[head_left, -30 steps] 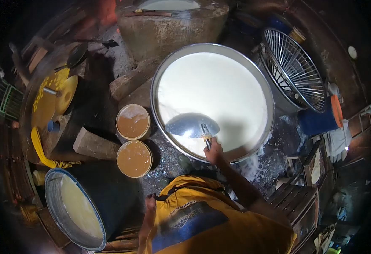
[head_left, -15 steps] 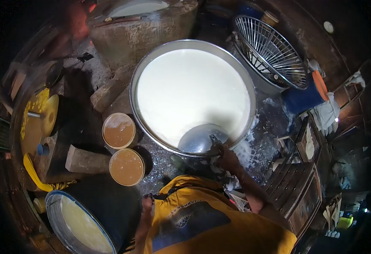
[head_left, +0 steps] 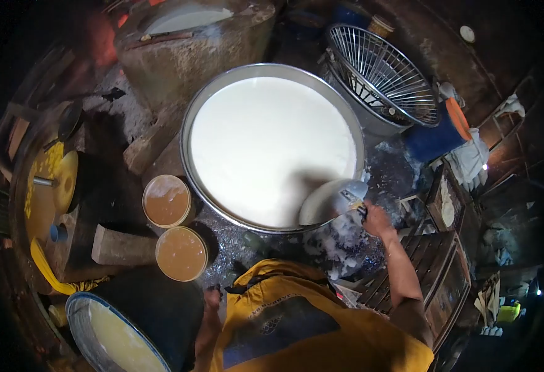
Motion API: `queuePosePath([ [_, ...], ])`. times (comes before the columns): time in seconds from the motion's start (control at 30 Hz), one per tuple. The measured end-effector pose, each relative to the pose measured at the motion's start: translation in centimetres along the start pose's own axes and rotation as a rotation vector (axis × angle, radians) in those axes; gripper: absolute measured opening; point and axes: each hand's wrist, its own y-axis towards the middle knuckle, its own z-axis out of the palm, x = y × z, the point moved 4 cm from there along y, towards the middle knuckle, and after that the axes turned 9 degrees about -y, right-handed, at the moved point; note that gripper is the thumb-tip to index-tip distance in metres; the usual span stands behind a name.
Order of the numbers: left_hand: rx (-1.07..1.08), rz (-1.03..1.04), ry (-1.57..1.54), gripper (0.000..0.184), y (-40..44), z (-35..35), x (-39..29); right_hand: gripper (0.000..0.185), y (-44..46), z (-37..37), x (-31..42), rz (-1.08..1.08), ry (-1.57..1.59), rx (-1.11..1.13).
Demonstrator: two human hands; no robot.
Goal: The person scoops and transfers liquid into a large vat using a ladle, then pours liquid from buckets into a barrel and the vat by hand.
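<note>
My right hand (head_left: 378, 221) is closed round the handle of a wide, shallow metal scoop (head_left: 329, 199). The scoop is tilted over the near right rim of a big round metal vat (head_left: 186, 152), and its inside looks pale. White liquid (head_left: 272, 146) fills much of the vat, with the shadow of the scoop falling on it. Beside my yellow shirt (head_left: 272, 276), low on the left, my left hand (head_left: 212, 296) is curled closed, with nothing visible in it.
Two tubs of brownish liquid, a rear one (head_left: 167, 201) and a nearer one (head_left: 182, 253), stand left of the vat. A dark barrel (head_left: 160, 316) holds yellowish liquid. Behind right are a slatted metal basket (head_left: 383, 74) and a blue drum (head_left: 436, 139). White foam (head_left: 343, 248) lies on the floor.
My right hand has moved right with the scoop, away from the middle of the near rim. The scoop has turned from its shiny rounded underside to a tilt showing its pale inside.
</note>
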Motion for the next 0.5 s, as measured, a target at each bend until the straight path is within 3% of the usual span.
queuePosePath([
  [0.13,-0.016,0.069,-0.054,0.017,2.7,0.1,4.0,0.057,0.0,-5.3,-1.4,0.028,-0.222,0.044],
  [0.23,0.1,-0.146,-0.288,0.017,3.0,0.1,3.6,0.058,0.5,-7.3,-3.4,-0.001,-0.311,0.011],
  [0.33,-0.018,-0.038,-0.1,0.016,1.5,0.6,2.2,0.055,0.6,-9.8,-5.2,0.015,-0.353,-0.04],
  [0.47,0.05,-0.039,-0.146,0.016,1.9,0.4,1.7,0.053,1.0,-12.2,-8.0,0.033,-0.469,-0.12],
  [0.5,0.061,-0.028,-0.168,0.017,1.6,0.3,1.4,0.051,1.6,-11.7,-10.0,-0.02,-0.502,-0.246],
])
